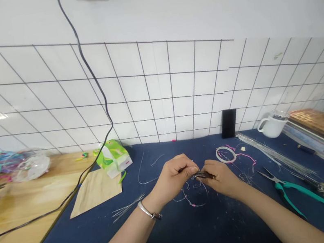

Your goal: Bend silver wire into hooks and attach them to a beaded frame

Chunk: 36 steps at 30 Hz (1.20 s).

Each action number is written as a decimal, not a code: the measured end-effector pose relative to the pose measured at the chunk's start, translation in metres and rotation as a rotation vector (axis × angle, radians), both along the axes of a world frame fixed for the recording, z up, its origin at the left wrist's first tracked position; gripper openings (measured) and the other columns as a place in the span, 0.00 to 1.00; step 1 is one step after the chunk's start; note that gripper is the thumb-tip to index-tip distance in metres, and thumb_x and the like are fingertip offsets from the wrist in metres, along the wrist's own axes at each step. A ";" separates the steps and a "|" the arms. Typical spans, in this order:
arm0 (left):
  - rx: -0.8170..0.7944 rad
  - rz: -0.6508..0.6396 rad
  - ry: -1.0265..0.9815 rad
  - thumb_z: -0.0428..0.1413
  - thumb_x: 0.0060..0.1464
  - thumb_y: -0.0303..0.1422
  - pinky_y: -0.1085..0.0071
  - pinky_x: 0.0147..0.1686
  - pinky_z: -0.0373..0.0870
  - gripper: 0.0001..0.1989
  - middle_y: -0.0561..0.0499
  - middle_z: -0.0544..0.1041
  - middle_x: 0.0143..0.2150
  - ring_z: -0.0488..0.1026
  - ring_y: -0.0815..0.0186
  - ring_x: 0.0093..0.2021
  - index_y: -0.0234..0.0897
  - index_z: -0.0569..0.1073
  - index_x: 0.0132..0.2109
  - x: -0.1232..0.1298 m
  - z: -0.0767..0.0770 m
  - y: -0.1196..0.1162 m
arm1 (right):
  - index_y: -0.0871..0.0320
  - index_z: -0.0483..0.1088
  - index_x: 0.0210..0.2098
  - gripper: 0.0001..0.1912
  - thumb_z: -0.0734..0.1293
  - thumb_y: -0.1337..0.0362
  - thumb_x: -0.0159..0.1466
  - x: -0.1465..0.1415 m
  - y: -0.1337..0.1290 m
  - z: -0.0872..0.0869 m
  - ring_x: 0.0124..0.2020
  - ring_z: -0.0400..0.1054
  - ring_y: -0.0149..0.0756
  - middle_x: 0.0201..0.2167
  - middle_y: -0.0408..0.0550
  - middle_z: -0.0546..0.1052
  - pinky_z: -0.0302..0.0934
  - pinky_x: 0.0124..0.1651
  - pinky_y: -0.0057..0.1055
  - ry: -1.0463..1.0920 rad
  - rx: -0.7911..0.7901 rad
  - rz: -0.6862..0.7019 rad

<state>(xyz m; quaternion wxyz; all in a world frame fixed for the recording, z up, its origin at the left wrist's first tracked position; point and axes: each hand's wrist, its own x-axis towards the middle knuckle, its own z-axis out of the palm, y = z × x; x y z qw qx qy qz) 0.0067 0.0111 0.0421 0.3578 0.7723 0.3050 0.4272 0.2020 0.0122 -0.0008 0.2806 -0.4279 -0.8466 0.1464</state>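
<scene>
My right hand [221,176] is closed around a pair of dark-jawed pliers [204,175], whose tips point left toward my other hand. The thumb and fingers of my left hand [179,174] are pinched together at those tips, on thin wire. Directly below both hands shows a bent wire piece [194,205] with curls, a rounded outline and small pink bits. Its upper part is hidden by my fingers. A silver bracelet [147,211] circles my left wrist.
Teal-handled pliers [297,188], a bundle of straight wires [275,152] and a white ring dish [226,154] lie at right. Cut wires [128,208], a beige cloth [96,192] and a green tissue pack [112,156] are at left. A white mug [271,126] stands behind.
</scene>
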 end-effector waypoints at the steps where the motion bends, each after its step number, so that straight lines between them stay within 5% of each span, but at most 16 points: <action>1: 0.003 0.007 -0.001 0.51 0.56 0.32 0.72 0.33 0.62 0.10 0.51 0.69 0.28 0.66 0.69 0.30 0.35 0.74 0.30 0.000 0.000 0.000 | 0.59 0.62 0.20 0.17 0.61 0.55 0.61 0.000 0.000 0.000 0.25 0.55 0.27 0.22 0.41 0.60 0.49 0.29 0.26 -0.012 0.014 -0.011; 11: -0.021 0.068 -0.001 0.50 0.56 0.34 0.72 0.33 0.62 0.10 0.51 0.71 0.29 0.67 0.68 0.31 0.35 0.74 0.32 0.001 -0.002 0.002 | 0.58 0.62 0.21 0.18 0.60 0.53 0.61 0.002 0.000 0.010 0.26 0.57 0.27 0.23 0.41 0.62 0.49 0.29 0.26 -0.039 -0.067 -0.019; 18: 0.035 0.161 0.052 0.49 0.57 0.35 0.73 0.31 0.61 0.10 0.52 0.70 0.29 0.66 0.69 0.30 0.36 0.73 0.33 -0.001 -0.005 0.006 | 0.58 0.62 0.21 0.20 0.59 0.50 0.61 0.022 0.003 0.033 0.24 0.58 0.28 0.23 0.42 0.65 0.48 0.27 0.27 -0.164 -0.119 -0.141; 23: 0.112 0.238 0.099 0.49 0.57 0.33 0.73 0.32 0.62 0.09 0.52 0.71 0.30 0.67 0.69 0.31 0.37 0.73 0.35 0.000 -0.009 0.007 | 0.56 0.67 0.26 0.19 0.58 0.47 0.61 0.022 -0.010 0.046 0.27 0.61 0.33 0.24 0.46 0.67 0.49 0.28 0.29 -0.258 0.027 -0.196; 30: 0.095 0.253 0.135 0.49 0.56 0.32 0.72 0.33 0.62 0.09 0.52 0.72 0.30 0.67 0.68 0.31 0.37 0.73 0.34 0.007 -0.027 0.015 | 0.56 0.68 0.29 0.13 0.60 0.54 0.62 0.017 -0.003 0.024 0.33 0.62 0.37 0.29 0.48 0.67 0.48 0.29 0.29 -0.358 0.143 -0.314; 36: -0.096 0.243 0.065 0.50 0.55 0.35 0.74 0.29 0.62 0.10 0.52 0.71 0.28 0.66 0.68 0.29 0.35 0.73 0.33 0.010 -0.046 0.027 | 0.58 0.68 0.27 0.19 0.54 0.56 0.65 0.015 0.013 0.007 0.29 0.62 0.31 0.25 0.45 0.68 0.51 0.33 0.28 -0.157 -0.074 -0.213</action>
